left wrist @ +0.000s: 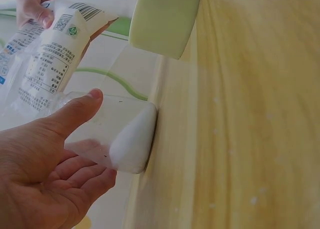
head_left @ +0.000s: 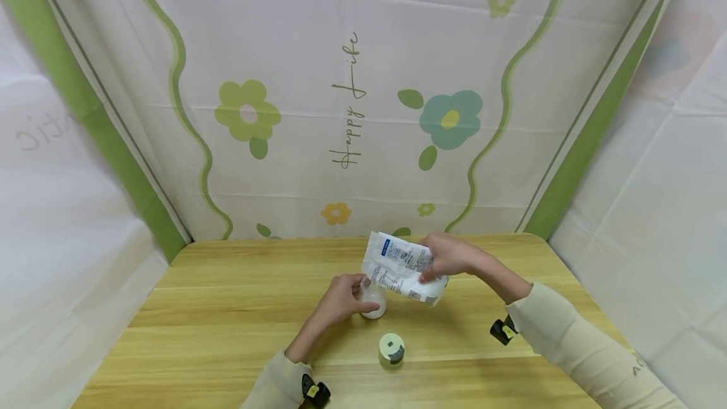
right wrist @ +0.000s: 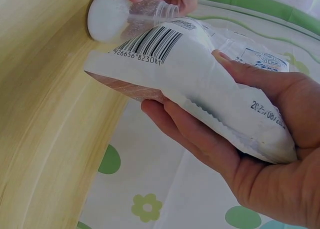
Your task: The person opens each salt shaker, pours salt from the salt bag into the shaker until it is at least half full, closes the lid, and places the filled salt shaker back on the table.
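My left hand (head_left: 341, 298) holds a small clear bottle (left wrist: 132, 134) upright on the table, thumb on one side and fingers on the other. White granules (left wrist: 134, 146) lie heaped inside it. In my right hand (head_left: 454, 256) is a white printed plastic bag (head_left: 397, 270), gripped around its body and tilted down to the left. The bag's narrow end meets the bottle's mouth, and the threaded neck (right wrist: 167, 11) shows beside the barcode in the right wrist view. The bag hides part of the bottle's mouth from the head view.
A pale green cap (head_left: 392, 346) with a grey patch on top stands on the wooden table (head_left: 238, 308), nearer me than the bottle. Small white specks (left wrist: 254, 200) dot the tabletop. Flower-printed white curtains (head_left: 295, 144) hang behind the table and at both sides.
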A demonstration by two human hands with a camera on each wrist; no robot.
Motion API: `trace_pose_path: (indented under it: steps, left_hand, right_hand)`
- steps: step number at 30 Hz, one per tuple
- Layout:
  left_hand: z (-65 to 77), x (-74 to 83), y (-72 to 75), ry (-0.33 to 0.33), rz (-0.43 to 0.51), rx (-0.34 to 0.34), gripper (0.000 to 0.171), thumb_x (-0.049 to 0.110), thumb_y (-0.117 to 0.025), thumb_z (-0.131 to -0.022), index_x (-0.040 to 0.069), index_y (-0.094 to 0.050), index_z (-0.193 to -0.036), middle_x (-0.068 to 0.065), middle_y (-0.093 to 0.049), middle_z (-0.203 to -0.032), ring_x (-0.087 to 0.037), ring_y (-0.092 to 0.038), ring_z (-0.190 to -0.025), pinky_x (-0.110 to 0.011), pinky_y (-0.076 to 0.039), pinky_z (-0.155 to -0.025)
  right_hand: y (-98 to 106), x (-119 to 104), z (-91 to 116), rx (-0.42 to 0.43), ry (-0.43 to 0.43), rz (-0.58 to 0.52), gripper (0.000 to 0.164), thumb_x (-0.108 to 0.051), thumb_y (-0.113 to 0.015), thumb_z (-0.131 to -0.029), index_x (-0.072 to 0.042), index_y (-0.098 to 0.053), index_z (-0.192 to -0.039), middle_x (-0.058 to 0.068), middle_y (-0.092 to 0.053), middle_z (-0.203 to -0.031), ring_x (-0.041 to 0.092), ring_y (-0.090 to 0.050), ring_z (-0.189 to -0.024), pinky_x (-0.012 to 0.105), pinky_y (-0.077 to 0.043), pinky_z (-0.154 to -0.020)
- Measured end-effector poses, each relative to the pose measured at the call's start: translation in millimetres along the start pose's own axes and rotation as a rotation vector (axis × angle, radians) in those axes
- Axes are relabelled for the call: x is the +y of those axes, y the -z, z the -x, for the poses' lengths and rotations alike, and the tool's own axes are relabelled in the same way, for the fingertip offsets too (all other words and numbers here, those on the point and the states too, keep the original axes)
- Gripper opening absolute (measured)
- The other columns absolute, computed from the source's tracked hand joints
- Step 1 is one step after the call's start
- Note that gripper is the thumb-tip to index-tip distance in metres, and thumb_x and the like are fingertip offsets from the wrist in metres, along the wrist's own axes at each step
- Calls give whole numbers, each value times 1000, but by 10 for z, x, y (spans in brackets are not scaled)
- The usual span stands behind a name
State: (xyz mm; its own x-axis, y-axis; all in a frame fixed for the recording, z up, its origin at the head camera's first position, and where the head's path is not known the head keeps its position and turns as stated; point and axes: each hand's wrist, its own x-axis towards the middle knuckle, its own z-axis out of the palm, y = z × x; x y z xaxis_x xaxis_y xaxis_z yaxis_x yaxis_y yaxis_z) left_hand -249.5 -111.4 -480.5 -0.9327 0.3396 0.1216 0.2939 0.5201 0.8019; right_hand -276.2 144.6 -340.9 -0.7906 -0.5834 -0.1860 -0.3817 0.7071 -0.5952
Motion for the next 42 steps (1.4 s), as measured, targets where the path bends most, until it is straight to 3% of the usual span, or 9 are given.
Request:
trace_pose_path:
  steps: [9,24,42]
  left_hand:
    - [5,-4,-7,10,1,5,55,25,-87,-78,-1,-67,-122,-17,-71,-120,-28,-69,-109,-43,-57,-93]
    - [6,-9,-9,15,-4,8,54,25,-87,-77,0,-68,-121,-17,-71,-120,-28,-69,-108,-45,-57,-94]
    - [5,-2,-7,20,-7,0,50,25,-87,-78,3,-69,-119,-13,-73,-115,-19,-68,-98,-38,-58,-89]
  right_hand:
    - [9,-13,7,-6,18,5,31,-1,-82,-71,2,-70,-100,6,-73,-84,14,-68,-69,28,-58,-60]
    - [9,-34,15,-3,6,10,32,-1,-82,-71,2,-70,-101,6,-72,-85,14,-68,-70,28,-58,-61]
    - [10,-20,5,-5,5,7,32,0,-82,-71,2,-70,-101,5,-72,-85,14,-68,-70,28,-59,-62]
